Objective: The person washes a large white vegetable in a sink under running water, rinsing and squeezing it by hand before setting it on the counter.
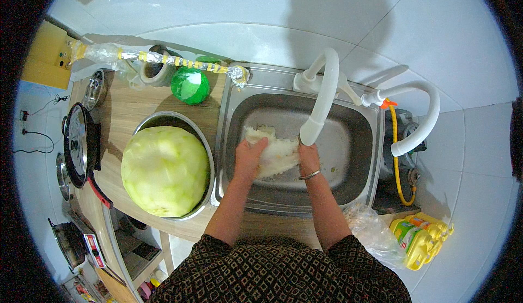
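Note:
Over the steel sink (pixel 335 180), a whitish, soft-looking piece of material (pixel 280 156), perhaps a cloth or fruit pulp, is stretched between my two hands. My left hand (pixel 248 158) grips its left side, thumb on top. At its right edge, my right hand (pixel 309 158) holds it just below the spout of the white faucet (pixel 322 102); the spout partly hides those fingers. Small scraps lie on the sink floor. Left of the sink, a large peeled pale-green melon or gourd (pixel 165 172) rests in a steel bowl (pixel 208 147).
A green ball-like object (pixel 190 85) and a foil-wrapped pipe (pixel 163 59) are behind the bowl. A lidded pan (pixel 77 139) stands on the left. Right of the sink are a yellow hose (pixel 395 151), a plastic bag (pixel 374 233) and yellow bottles (pixel 412 241).

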`<state>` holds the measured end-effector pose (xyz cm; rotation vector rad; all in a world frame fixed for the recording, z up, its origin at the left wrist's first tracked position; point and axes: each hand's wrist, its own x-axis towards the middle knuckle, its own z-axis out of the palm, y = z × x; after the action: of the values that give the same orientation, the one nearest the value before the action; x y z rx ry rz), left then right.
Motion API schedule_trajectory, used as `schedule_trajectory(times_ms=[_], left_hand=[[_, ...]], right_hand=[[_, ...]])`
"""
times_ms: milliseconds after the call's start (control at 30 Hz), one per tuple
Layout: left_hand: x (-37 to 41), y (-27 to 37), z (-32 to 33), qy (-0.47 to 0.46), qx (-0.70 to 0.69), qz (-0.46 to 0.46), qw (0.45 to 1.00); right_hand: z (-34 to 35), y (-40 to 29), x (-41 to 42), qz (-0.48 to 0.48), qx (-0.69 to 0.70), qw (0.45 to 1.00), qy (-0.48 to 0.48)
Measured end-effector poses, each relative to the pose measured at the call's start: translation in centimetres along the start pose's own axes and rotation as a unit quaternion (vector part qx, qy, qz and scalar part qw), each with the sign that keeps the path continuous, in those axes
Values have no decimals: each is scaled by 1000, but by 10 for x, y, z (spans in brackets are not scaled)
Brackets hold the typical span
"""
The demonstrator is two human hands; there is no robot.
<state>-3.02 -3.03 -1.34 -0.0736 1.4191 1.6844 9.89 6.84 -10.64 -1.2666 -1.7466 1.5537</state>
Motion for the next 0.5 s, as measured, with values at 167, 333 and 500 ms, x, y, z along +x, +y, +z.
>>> schedule_trajectory(times_ms=[167,333,500], left_hand=[[-2,-4,-1,41,35,69,996],[-4,-1,0,63,-11,86,994],[-6,-6,0,74,11,106,991]], right_hand=[[3,-43,-15,211,408,888,-21],[1,-64,-24,190,494,846,-73],[5,-56,-16,218,355,908,-44]])
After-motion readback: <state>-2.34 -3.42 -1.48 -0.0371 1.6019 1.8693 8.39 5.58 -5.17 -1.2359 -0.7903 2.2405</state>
